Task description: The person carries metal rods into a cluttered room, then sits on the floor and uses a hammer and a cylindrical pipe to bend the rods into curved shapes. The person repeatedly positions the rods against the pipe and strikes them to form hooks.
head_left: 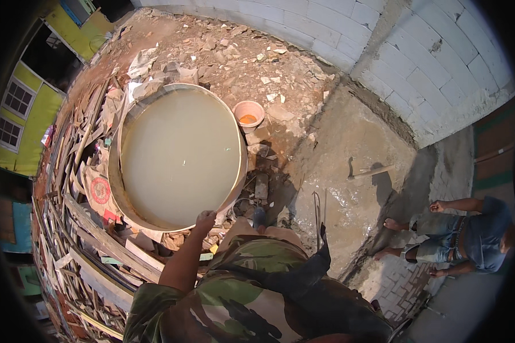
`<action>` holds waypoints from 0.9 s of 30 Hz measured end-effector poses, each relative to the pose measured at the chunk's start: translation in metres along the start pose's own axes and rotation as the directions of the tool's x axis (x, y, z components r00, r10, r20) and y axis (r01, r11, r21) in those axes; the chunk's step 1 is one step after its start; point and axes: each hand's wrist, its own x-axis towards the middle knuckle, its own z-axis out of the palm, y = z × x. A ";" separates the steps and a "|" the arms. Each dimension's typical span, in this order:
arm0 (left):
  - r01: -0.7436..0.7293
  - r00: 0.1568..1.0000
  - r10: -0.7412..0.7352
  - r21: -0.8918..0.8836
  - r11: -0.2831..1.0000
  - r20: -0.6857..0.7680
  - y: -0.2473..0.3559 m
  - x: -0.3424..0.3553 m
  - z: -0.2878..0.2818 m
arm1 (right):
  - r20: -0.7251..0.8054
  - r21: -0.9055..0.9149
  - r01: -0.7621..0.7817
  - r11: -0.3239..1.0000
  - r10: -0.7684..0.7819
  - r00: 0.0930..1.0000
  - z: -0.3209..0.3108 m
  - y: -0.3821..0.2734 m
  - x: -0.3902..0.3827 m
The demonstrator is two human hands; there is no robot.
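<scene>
My left hand (205, 223) is by the near rim of a large round tub (241, 171) of cloudy grey water. Its fingers look curled closed; whether they grip the rim or something small cannot be made out. My right hand is out of sight. A dark cloth or strap (306, 277) lies across my camouflage shirt. Beyond the tub's right side stands a pale pink bucket (249, 108) with something orange inside. Thin bent metal rods (317, 214) rise in front of me, to the right.
Planks and sticks (106, 251) are piled left of the tub. Broken rubble (229, 46) covers the ground behind it. A wooden-handled tool (372, 171) lies on wet concrete (349, 137) beside a block wall (349, 28). Another person (463, 234) in blue is at right.
</scene>
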 end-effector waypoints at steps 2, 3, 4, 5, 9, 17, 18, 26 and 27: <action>-0.035 0.996 0.048 -0.162 0.986 0.076 0.106 0.046 0.028 | -0.054 0.052 0.010 0.999 -0.007 0.999 0.004 -0.056 -0.020; -0.026 0.996 0.041 -0.172 0.985 0.084 0.144 0.067 0.038 | -0.067 0.068 0.020 0.997 -0.015 0.998 0.007 -0.087 -0.027; -0.039 0.993 0.057 -0.170 0.985 0.103 0.177 0.085 0.048 | -0.077 0.085 0.029 0.996 -0.022 0.997 0.011 -0.117 -0.033; -0.048 0.991 0.069 -0.171 0.984 0.119 0.204 0.104 0.058 | -0.087 0.098 0.035 0.995 -0.026 0.996 0.015 -0.147 -0.038; -0.056 0.983 0.085 -0.173 0.983 0.160 0.241 0.184 0.095 | -0.104 0.113 0.065 0.991 -0.053 0.993 0.026 -0.271 -0.024; -0.046 0.962 -0.103 0.521 0.852 0.253 0.189 0.271 0.123 | -0.036 0.181 0.008 0.983 -0.002 0.999 0.045 -0.475 0.091; -0.463 0.879 0.082 0.796 0.390 0.471 0.173 0.275 0.109 | -0.006 0.217 0.005 0.976 -0.004 1.000 0.045 -0.496 0.109; 0.442 0.870 -0.458 0.123 0.888 0.182 0.382 0.342 0.148 | -0.109 -0.091 0.063 0.994 -0.072 0.991 0.027 -0.900 0.088; 0.434 0.872 -0.451 0.123 0.892 0.190 0.413 0.362 0.149 | -0.108 -0.077 0.108 0.991 -0.116 0.987 0.030 -0.928 0.097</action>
